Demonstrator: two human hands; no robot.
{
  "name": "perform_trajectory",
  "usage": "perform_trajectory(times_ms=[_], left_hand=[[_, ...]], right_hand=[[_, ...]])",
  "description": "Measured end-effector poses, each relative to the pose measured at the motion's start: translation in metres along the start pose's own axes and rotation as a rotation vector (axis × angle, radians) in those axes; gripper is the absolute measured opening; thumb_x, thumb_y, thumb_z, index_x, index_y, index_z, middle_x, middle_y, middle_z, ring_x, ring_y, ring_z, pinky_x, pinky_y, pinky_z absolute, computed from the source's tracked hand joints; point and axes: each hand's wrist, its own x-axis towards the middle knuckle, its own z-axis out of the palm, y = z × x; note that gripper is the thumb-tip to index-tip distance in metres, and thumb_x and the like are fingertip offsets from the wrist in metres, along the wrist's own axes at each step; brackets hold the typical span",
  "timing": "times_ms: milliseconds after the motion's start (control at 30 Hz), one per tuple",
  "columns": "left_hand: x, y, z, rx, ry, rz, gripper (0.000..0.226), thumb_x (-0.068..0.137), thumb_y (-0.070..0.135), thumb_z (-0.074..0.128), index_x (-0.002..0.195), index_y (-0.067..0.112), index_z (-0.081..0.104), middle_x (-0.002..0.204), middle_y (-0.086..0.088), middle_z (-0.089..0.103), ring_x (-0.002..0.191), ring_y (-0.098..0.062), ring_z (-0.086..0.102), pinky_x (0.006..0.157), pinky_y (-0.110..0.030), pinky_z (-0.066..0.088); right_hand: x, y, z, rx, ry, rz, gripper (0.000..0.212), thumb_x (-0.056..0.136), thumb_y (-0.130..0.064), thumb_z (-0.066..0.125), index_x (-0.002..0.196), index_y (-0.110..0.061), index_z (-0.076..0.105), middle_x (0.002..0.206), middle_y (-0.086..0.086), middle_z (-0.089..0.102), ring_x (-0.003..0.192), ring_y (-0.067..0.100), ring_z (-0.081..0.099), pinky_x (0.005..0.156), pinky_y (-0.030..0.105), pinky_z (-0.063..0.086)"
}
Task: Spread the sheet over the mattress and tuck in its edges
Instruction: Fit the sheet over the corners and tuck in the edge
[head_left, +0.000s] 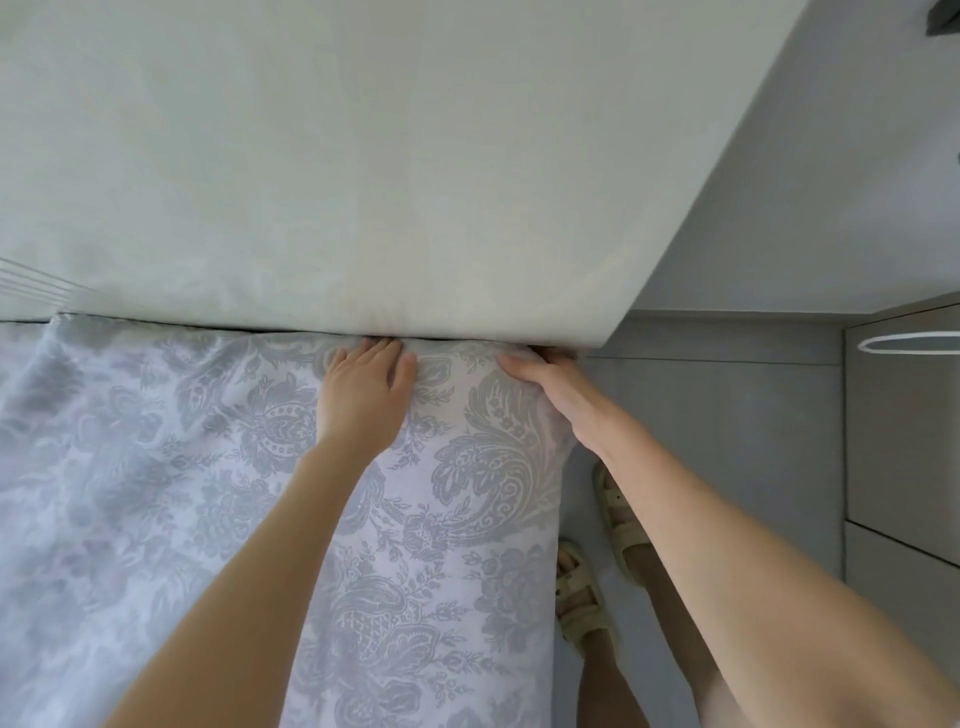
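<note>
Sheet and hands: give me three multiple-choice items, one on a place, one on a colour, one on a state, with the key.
1. Where is the right hand?
A) mid-sheet
B) at the sheet's corner beside the floor
C) on a drawer handle

2. The sheet is:
A) plain black
B) red-striped
C) pale with a grey floral print

3. The left hand is:
A) flat, fingertips at the gap under the white panel
B) holding a pillow
C) hanging off the bed

Key: 1 B, it sits where the sheet ends at the floor side. 2 C, grey leaves and flowers cover it. 3 A, its fingers lie straight on the sheet, tips at the white panel.
</note>
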Motion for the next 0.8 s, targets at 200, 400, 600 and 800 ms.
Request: perform_trajectory(times_ms=[200,400,600,800], left_hand=[[-0.043,0.007,-0.046,-0.202,0.265,0.089,0.028,0.099,0.022,0.045,0.114,0.013,0.066,0.118,-0.001,0.067,0.119,-0.015,0.054,0.093,-0.022,0.037],[-0.052,0.011,-0.096,-0.261,0.075,0.217,0.043,0.092,0.037,0.036,0.117,0.021,0.066,0.125,0.008,0.062,0.123,-0.007,0.049,0.102,-0.02,0.033],[-0.023,0.014,-0.105,-0.365,-0.392,0.036,0.045,0.095,0.058,0.025,0.123,0.042,0.056,0.134,0.017,0.052,0.136,-0.009,0.034,0.117,-0.036,0.02],[-0.008,0.026,-0.104,-0.331,-0.47,-0.092,0.054,0.084,0.071,0.025,0.094,0.038,0.066,0.113,0.008,0.066,0.114,-0.017,0.054,0.11,-0.037,0.032]], right_hand=[[-0.055,-0.014,0.029,-0.35,0.142,-0.115,0.055,0.052,-0.063,0.074,0.093,-0.027,0.068,0.087,-0.01,0.072,0.082,0.012,0.068,0.076,0.037,0.057],[-0.124,-0.04,0.063,-0.458,0.182,-0.265,0.047,0.054,-0.057,0.072,0.089,-0.027,0.062,0.084,-0.011,0.067,0.081,0.009,0.063,0.079,0.041,0.054],[-0.138,-0.052,0.067,-0.616,0.207,-0.318,0.049,0.068,-0.049,0.07,0.112,-0.03,0.057,0.083,-0.014,0.063,0.081,0.001,0.056,0.085,0.032,0.048],[-0.123,-0.069,0.062,-0.953,0.187,-0.39,0.036,0.081,-0.062,0.049,0.114,-0.05,0.058,0.11,-0.014,0.063,0.112,0.012,0.052,0.089,0.033,0.023]])
